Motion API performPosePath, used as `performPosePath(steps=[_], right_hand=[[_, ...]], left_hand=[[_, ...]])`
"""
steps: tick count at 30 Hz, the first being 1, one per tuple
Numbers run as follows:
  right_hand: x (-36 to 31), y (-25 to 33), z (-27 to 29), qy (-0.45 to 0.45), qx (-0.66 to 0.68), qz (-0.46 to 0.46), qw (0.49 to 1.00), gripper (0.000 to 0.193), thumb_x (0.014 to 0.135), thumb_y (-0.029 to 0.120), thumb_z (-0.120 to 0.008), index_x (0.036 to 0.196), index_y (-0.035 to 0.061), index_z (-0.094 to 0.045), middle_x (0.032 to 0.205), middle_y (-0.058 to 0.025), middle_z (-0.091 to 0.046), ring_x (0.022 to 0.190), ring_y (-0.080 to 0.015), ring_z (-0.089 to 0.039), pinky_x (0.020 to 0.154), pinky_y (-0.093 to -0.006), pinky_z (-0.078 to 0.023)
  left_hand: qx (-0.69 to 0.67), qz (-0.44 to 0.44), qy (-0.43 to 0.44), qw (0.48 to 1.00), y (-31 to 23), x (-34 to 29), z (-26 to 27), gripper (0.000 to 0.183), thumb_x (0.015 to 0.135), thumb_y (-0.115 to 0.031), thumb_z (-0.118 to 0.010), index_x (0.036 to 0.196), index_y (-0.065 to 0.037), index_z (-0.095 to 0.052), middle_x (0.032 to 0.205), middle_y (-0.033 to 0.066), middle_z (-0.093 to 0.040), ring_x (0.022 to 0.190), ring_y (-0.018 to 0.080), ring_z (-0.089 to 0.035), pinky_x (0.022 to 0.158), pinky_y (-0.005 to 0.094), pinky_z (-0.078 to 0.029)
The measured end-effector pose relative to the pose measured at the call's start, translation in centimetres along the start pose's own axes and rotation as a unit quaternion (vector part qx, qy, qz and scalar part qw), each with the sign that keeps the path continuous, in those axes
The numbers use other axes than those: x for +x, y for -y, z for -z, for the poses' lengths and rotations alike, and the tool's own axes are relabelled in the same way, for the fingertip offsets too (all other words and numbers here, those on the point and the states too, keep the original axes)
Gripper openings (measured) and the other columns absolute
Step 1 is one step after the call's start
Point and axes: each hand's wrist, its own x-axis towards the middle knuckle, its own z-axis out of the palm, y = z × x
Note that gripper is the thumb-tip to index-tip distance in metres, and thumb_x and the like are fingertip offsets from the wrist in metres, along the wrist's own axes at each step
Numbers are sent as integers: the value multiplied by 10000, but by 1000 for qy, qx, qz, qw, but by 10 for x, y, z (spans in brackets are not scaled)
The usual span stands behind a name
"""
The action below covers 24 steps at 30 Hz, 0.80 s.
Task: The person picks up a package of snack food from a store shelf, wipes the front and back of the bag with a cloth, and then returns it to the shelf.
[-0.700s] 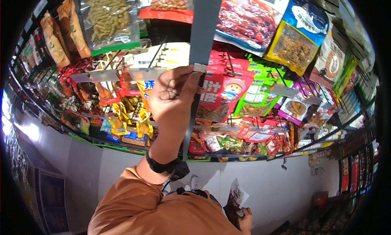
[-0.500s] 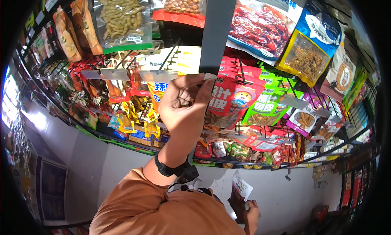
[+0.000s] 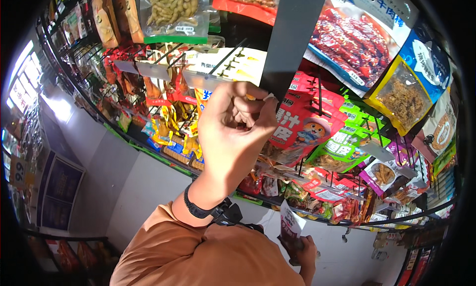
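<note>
Left hand (image 3: 235, 112): raised at the lower left of the grey post (image 3: 292, 38); fingers curled toward the palm, thumb and forefinger pinched together on a small pale tag (image 3: 269, 96).
Pale tag: in front of the post's lower visible part; mostly covered by the fingertips, so whether it is fixed to the post cannot be told.
Right hand (image 3: 308, 251): well below the post; fingers bent around the lower part of a dark-and-white packet (image 3: 291, 226).
Dark-and-white packet: below the post, tilted, its top leaning left; white above, dark below.
Wristband (image 3: 196, 204): black, on the left wrist, below and left of the post; an orange-brown sleeve (image 3: 163, 231) lies lower.
Red bags (image 3: 302, 125): just right of the post, hanging in a row; green bags (image 3: 342, 147) hang farther right.
Meat-snack bag (image 3: 354, 43): right of the post, above the red bags; a blue-and-yellow bag (image 3: 404, 95) hangs beyond it.
Pod bag (image 3: 173, 6): left of the post, high up, clear with a green lower edge.
</note>
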Motion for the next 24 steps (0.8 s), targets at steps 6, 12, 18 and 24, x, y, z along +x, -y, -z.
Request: performPosePath(steps=[6, 12, 18, 24], right_hand=[[11, -12, 0, -50, -5, 37, 998, 319, 612, 123, -675, 928, 82, -654, 812, -113, -551, 718, -361, -575, 614, -429, -471], [0, 12, -6, -23, 11, -9, 1000, 260, 626, 87, -670, 881, 38, -649, 845, -135, -580, 757, -371, -578, 659, -421, -471], [-24, 23, -20, -45, 6, -34, 998, 280, 618, 99, -663, 892, 45, -650, 856, -138, -582, 764, -370, -580, 661, -421, -471], [-70, 54, -56, -100, 14, -107, 989, 267, 637, 129, -659, 893, 54, -657, 842, -145, -589, 764, -370, -585, 664, -403, -473]], left_hand=[[-78, 33, 91, 992, 5, 18, 16, 382, 765, 116, -619, 1018, -46, -382, 572, -35, -470, 537, 2, -455, 506, 160, -353], [-155, 131, 170, 964, 29, 33, 29, 369, 769, 64, -653, 1028, -65, -424, 596, -32, -480, 474, 36, -433, 475, 171, -368], [-244, 24, 213, 946, 51, 34, 25, 349, 795, 54, -626, 1100, -70, -512, 865, -24, -501, 733, 45, -452, 621, 188, -366], [-218, 148, 267, 927, 51, 35, 13, 312, 886, -190, -640, 1136, -56, -509, 826, -11, -543, 783, 59, -496, 666, 193, -402]])
